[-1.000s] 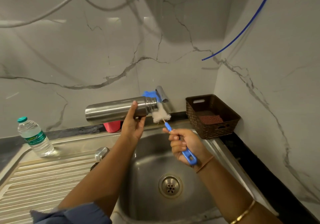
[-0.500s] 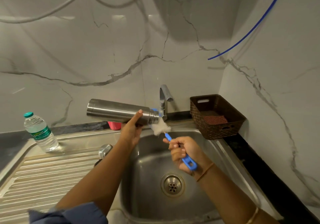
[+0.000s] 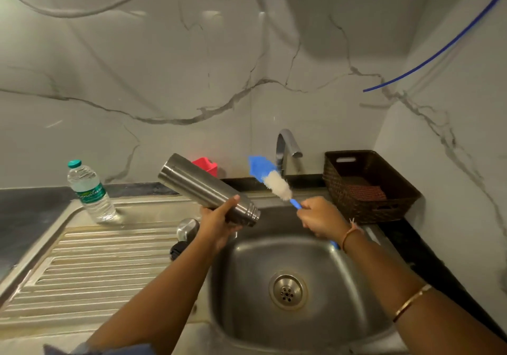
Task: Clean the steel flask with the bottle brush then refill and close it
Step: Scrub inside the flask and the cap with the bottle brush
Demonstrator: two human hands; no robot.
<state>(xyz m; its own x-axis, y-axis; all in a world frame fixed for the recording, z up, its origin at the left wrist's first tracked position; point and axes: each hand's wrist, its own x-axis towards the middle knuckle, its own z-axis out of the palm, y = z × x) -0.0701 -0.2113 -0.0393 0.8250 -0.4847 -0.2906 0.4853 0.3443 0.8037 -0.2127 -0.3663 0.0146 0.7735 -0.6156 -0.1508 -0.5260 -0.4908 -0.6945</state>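
My left hand (image 3: 219, 221) grips the steel flask (image 3: 197, 184) near its threaded neck, holding it tilted over the sink's left rim with the mouth pointing down and right. My right hand (image 3: 321, 219) grips the blue handle of the bottle brush (image 3: 275, 180). The brush's white and blue bristles are fully outside the flask, pointing up and left in front of the tap (image 3: 286, 146). The flask's steel cap (image 3: 188, 228) and a black stopper (image 3: 178, 249) lie on the drainboard beside the basin.
The steel sink basin (image 3: 247, 286) with its drain lies below both hands. A plastic water bottle (image 3: 90, 191) stands on the drainboard at the left. A dark woven basket (image 3: 369, 184) sits right of the tap, a red object (image 3: 205, 165) behind the flask.
The brush has come out of the flask's mouth and swung upward to the right. The flask's mouth has tipped downward and the flask has moved lower toward the basin.
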